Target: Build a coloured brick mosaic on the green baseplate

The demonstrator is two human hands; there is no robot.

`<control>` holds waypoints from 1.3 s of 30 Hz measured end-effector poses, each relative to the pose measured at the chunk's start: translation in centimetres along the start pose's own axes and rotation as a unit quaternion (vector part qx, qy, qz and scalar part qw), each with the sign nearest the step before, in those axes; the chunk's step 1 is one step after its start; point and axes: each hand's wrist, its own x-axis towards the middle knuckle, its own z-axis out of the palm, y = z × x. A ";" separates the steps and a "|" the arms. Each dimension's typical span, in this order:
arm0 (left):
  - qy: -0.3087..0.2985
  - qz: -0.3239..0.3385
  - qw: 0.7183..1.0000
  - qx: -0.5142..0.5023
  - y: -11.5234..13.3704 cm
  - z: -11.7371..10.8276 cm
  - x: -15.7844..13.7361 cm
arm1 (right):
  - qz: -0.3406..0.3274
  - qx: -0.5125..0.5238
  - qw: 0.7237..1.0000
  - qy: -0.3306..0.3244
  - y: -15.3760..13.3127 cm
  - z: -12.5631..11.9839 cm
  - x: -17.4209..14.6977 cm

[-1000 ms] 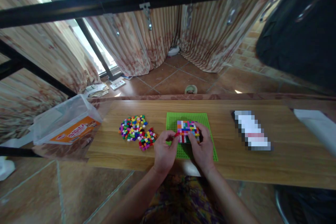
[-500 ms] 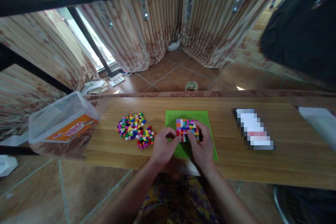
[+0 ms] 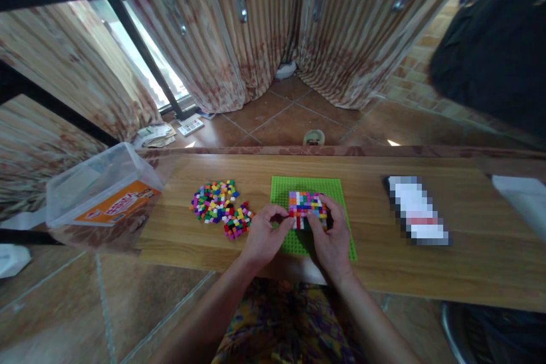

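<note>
A many-coloured block of small toy building bricks [image 3: 303,200] is over the green studded baseplate [image 3: 279,186]; whether it is fixed to the plate or held above it I cannot tell. My right hand [image 3: 335,233] grips the block from the right, with its thumb on the near face and its fingers around the far right corner. At the block's lower left corner, my left hand [image 3: 264,236] is closed in a pinch, its thumb and forefinger touching the edge. Anything between those fingertips is too small to make out. Red and white bricks show along the near edge.
Loose bricks [image 3: 213,202] lie in a heap left of the baseplate. A clear plastic tub [image 3: 102,182] with an orange label stands at the bench's left end. On the right a phone [image 3: 418,210] with a blurred screen lies on the wooden bench [image 3: 367,267].
The whole view has shifted slightly. Both hands stay at the block, and the left fingertips have moved very little at its lower left corner.
</note>
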 end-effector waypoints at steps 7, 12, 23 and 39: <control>0.003 0.010 1.000 0.013 0.2 -0.1 0.0 | -0.001 -0.005 1.000 -0.001 -0.1 -0.1 0.0; -0.005 0.016 1.000 0.003 0.3 -0.2 0.0 | 0.003 -0.002 1.000 0.000 0.0 0.0 0.0; -0.011 -0.038 0.999 0.005 1.3 0.0 1.0 | -0.003 -0.001 1.000 0.001 0.2 0.0 0.0; 0.030 -0.020 0.999 0.028 1.4 0.5 0.8 | -0.007 -0.012 1.000 0.001 0.2 0.0 0.0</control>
